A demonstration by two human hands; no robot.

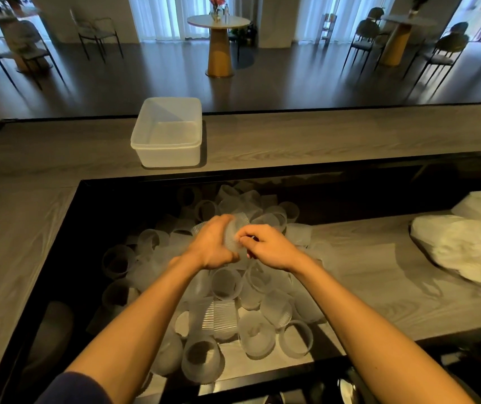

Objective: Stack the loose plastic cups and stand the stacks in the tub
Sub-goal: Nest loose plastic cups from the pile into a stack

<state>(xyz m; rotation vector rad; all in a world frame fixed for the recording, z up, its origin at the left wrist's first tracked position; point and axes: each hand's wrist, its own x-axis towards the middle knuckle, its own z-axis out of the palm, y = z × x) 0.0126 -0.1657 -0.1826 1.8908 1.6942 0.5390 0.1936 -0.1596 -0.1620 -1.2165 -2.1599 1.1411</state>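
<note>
both hands meet over the heap of loose frosted ribbed plastic cups (221, 290): left hand (214, 246) grips a cup (234, 233), right hand (265, 247) pinches its rim; the empty translucent rectangular plastic tub (169, 132) sits well beyond, slightly left.

Floor (145, 83): dark, glossy, caught window light.
Curtains (157, 16): white, sheer, backlit, hung across the top of the frame.
Round table (218, 21), top centre: pale top, gold cone base; held a vase (215, 10) of pink flowers.
Chairs (96, 33), upper left, and more chairs (446, 51), upper right: thin dark legs.
Counter (321, 135): grey wood grain, black-edged, ran across mid-frame.
</note>
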